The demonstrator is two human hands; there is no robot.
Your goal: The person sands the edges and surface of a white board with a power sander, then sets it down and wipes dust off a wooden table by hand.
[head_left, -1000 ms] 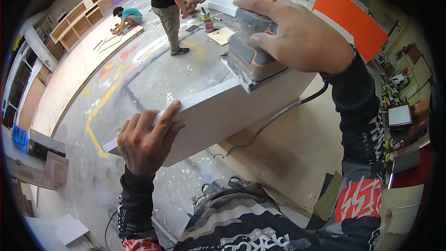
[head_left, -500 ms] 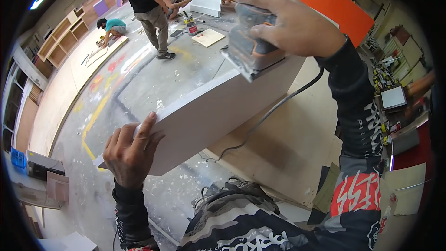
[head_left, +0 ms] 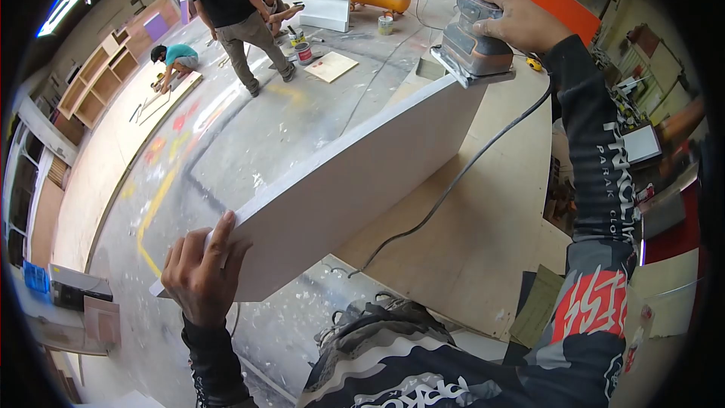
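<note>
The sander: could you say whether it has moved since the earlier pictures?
Yes: the sander slid along the white board to its far end, away from the left hand.

- Left hand (head_left: 198, 272): near left, fingers curled in a grip, index finger extended upward; sleeved left forearm (head_left: 213, 359) runs down toward the body.
- Right hand (head_left: 517, 21): far right, palm down, fingers clasped; sleeved right arm (head_left: 596, 166) extended forward.
</note>
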